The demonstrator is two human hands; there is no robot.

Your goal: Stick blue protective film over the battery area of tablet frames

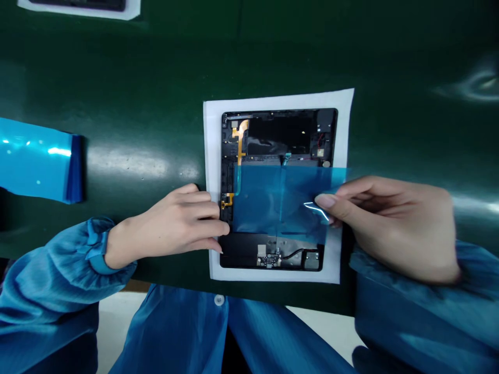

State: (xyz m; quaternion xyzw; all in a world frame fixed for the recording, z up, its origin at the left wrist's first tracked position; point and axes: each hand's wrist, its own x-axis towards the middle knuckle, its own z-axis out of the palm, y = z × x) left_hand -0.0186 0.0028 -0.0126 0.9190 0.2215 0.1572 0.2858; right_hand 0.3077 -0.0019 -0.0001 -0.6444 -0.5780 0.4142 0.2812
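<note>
An opened black tablet housing (237, 254) lies on a white sheet (213, 156), with orange flex cables, a small circuit board near the bottom and a black panel at the top showing. Over its middle spreads a translucent blue film (261, 200). The film's right edge is pinched between the thumb and fingers of my right hand (382, 221), at the right side of the housing. My left hand (179, 223) has its fingers curled on the housing's left edge, their tips pressing there.
A stack of blue film sheets (35, 161) lies at the left on the dark green table (148, 67). Part of another white sheet (78, 9) with a dark object on it shows at the top left.
</note>
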